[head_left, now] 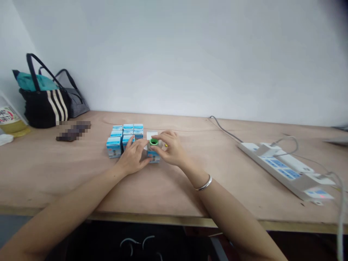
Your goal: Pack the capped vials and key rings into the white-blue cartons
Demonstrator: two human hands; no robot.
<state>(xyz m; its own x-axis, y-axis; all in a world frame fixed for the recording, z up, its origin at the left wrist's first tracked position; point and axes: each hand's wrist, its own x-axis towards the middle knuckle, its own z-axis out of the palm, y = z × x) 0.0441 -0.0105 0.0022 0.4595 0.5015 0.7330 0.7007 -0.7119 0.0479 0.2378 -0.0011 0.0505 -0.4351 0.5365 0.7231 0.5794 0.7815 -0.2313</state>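
Plywood table (190,195): R hand (170,148) pinching green-rimmed cylinder (153,142) above blue-white carton (153,157); L hand (133,155) narrow, against same carton, beside other cartons (125,137).

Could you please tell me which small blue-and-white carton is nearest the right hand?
The blue-and-white cardboard carton below the right hand, standing apart; the others are grouped further left.

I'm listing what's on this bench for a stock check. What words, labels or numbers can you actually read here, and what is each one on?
Bottle label: large characters look like "茉莉", but blurred, so not certain.
Blue-and-white boxes: print too small to read.
White power strip: blue panels, print too blurred to read.
No other text can be made out.
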